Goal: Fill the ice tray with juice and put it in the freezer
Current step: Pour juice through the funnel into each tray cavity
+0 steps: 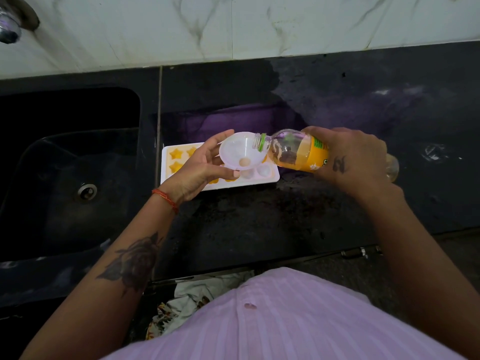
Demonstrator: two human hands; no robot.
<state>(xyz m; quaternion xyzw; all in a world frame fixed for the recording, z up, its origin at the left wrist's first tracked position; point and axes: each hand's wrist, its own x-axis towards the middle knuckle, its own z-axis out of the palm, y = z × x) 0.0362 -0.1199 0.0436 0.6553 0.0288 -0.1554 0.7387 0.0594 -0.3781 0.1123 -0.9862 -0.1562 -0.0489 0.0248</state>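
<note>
A white ice tray (pixel 166 162) lies on the black counter, its star-shaped cells on the left holding orange juice while two round cells at the right look pale. My left hand (pixel 200 167) holds a small white funnel (pixel 240 152) over the tray's middle, hiding part of it. My right hand (pixel 350 157) grips a clear juice bottle (pixel 298 152) with a yellow label, tipped sideways so its open mouth rests over the funnel's rim. Orange juice sits low in the bottle.
A dark sink (pixel 70 178) with a metal drain (pixel 87 191) lies left of the tray. A tap (pixel 10 27) shows at the top left. The marble wall (pixel 259 24) runs behind the counter (pixel 337 100). A patterned cloth (pixel 197 297) hangs below the counter edge.
</note>
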